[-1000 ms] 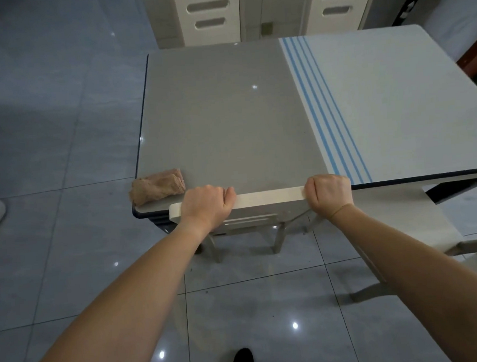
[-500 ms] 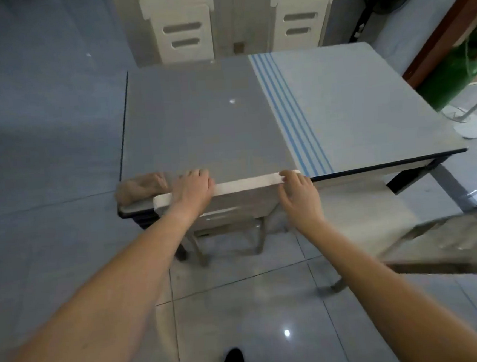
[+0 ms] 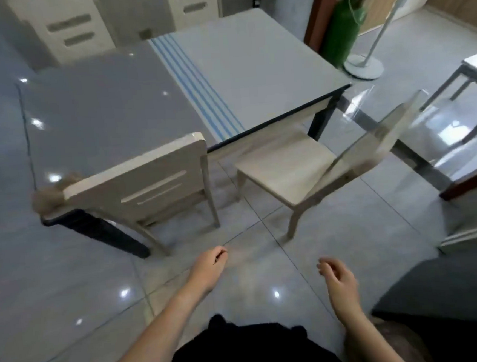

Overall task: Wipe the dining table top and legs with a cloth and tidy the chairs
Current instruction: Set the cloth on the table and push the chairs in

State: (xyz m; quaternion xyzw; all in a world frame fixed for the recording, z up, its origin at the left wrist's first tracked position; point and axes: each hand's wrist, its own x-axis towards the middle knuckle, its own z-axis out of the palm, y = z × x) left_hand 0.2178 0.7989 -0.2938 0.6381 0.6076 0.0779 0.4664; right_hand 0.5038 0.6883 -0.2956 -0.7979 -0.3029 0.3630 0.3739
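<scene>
Two hands hang free: our left hand (image 3: pixel 209 264) and our right hand (image 3: pixel 339 278) have loosely curled fingers and hold nothing. The left chair (image 3: pixel 146 182) sits tucked under the near edge of the table (image 3: pixel 106 111). The right chair (image 3: pixel 284 163) stands out from the table, far and right of our hands, so our right hand is nearer. Its blurry back runs from near left to far right. The cloth (image 3: pixel 46 197) lies on the table's near left corner. The floor (image 3: pixel 68 280) is shiny tile.

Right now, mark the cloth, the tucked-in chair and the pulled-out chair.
cloth (image 3: pixel 46 197), head view, on its visible bunched part.
tucked-in chair (image 3: pixel 145 178), head view, on the backrest panel.
pulled-out chair (image 3: pixel 284 163), head view, on the seat.
</scene>
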